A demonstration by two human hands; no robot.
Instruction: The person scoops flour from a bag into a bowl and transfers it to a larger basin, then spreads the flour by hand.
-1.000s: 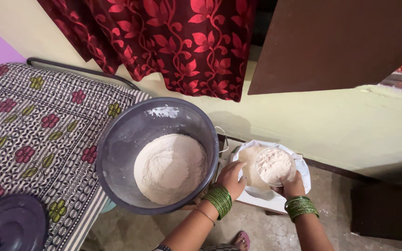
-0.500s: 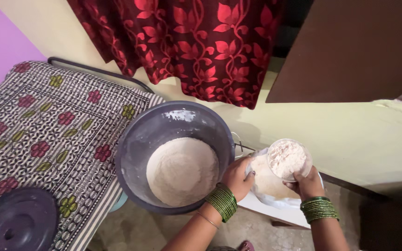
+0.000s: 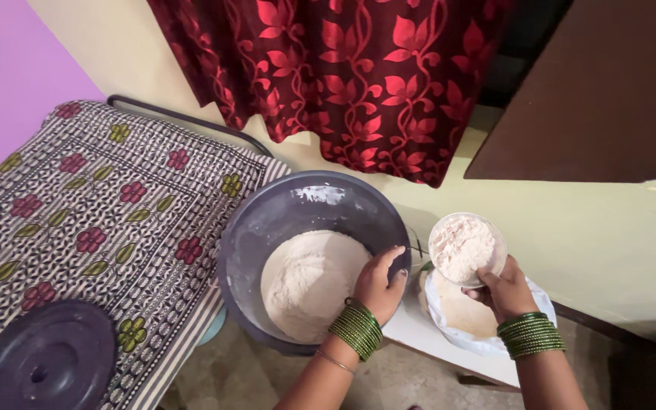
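The right hand (image 3: 504, 290) is clamped around a small clear bowl (image 3: 466, 248) heaped with pale flour, held in the air above the open white sack (image 3: 487, 323) and just beside the tub (image 3: 313, 258). The left hand (image 3: 380, 282) grips the tub's near-right rim, fingers curled over the edge. The bowl is filled to the brim and tilts slightly, so any jolt or quick swing could shed flour onto the floor or into the gap between sack and tub. The tub sits partly past the edge of the patterned bed (image 3: 93, 220), so a hard pull on its rim could tip it. The flour in the bowl looks loose, dry and lumpy, while the mound in the tub is smooth. A dark lid (image 3: 39, 364) lies at the bed's near corner.
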